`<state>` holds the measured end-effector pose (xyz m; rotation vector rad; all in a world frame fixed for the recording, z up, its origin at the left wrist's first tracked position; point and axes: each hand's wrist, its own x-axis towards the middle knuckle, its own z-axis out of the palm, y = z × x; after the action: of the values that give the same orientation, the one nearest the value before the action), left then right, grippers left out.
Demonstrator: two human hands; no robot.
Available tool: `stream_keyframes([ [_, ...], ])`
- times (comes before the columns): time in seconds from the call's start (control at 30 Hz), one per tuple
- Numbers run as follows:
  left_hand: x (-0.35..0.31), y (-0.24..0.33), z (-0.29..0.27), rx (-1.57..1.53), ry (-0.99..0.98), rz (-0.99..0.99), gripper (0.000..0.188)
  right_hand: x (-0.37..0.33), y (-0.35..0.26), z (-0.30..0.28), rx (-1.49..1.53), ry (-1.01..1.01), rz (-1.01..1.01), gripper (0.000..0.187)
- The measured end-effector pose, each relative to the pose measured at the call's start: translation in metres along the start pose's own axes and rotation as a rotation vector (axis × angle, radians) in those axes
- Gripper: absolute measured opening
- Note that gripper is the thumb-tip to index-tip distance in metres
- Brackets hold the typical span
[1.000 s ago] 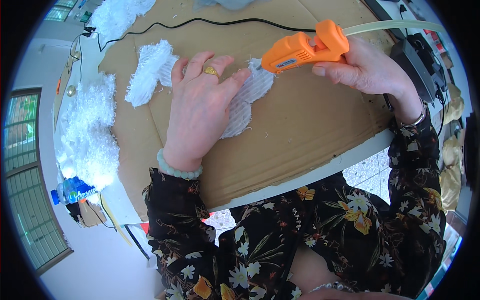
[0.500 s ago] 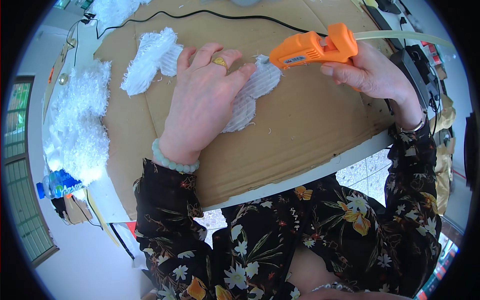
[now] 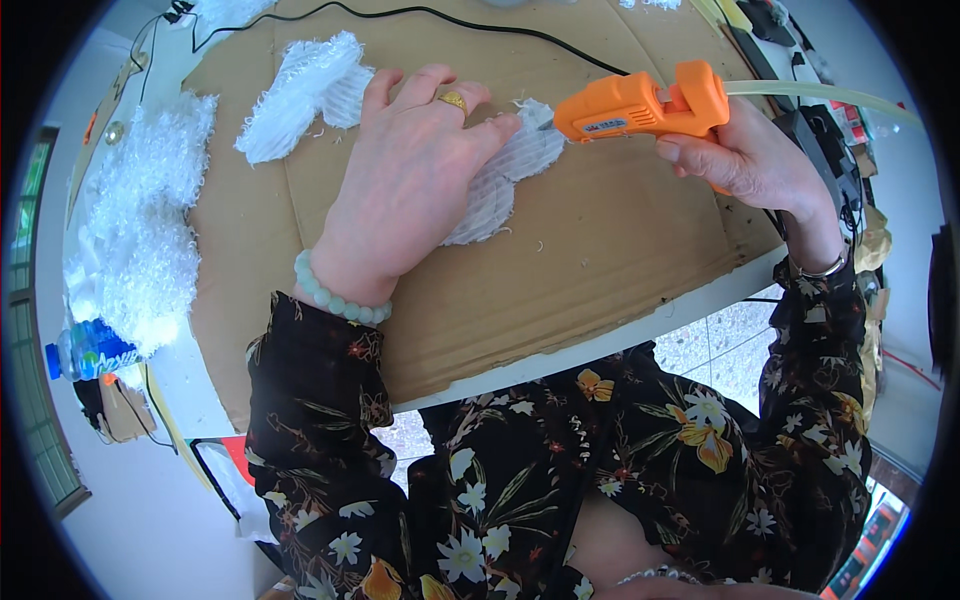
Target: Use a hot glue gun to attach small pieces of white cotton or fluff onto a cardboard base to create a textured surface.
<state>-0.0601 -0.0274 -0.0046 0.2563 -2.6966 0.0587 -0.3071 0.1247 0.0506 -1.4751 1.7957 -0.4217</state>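
Note:
My right hand (image 3: 735, 160) is closed round an orange hot glue gun (image 3: 635, 108), its nozzle end pointing left. A pale glue stick (image 3: 810, 90) runs out of its back. The nozzle end is close to the tip of a white quilted fabric piece (image 3: 485, 205) with frayed edges and rounded lobes. My left hand (image 3: 415, 165) lies over the left part of that piece, fingers apart and slightly bent, thumb stretched along it. What is under the palm is hidden. Left of my fingers lies another white fuzzy fabric piece (image 3: 305, 95).
Brown cardboard (image 3: 600, 290) covers the white table. A heap of white fluffy material (image 3: 145, 220) lies on the left, beside a bottle with a blue label (image 3: 95, 350). A black cable (image 3: 420, 10) crosses the far side. A black power strip-like box (image 3: 815, 150) sits at right.
The view has shifted slightly, so the table sits a little differently in it. My hands keep nearly the same places relative to the fabric, with the glue gun still by its tip.

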Motion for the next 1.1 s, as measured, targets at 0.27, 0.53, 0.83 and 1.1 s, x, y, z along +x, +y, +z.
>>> stream_keyframes([
  [0.27, -0.002, -0.003, 0.003, -0.006, -0.008, -0.008, 0.037, -0.005, -0.007, 0.000, -0.039, -0.024, -0.054, 0.037],
  [0.53, -0.003, -0.005, 0.007, -0.010, 0.004, -0.011, 0.034, -0.003, 0.000, 0.002, -0.037, -0.016, -0.075, 0.036],
  [0.83, -0.003, -0.004, 0.006, -0.024, -0.016, -0.013, 0.034, 0.002, 0.001, 0.003, -0.067, 0.008, 0.023, 0.035],
  [1.1, -0.004, -0.006, 0.007, -0.041, 0.004, -0.016, 0.032, 0.001, 0.000, 0.006, -0.100, 0.056, -0.089, 0.033],
])
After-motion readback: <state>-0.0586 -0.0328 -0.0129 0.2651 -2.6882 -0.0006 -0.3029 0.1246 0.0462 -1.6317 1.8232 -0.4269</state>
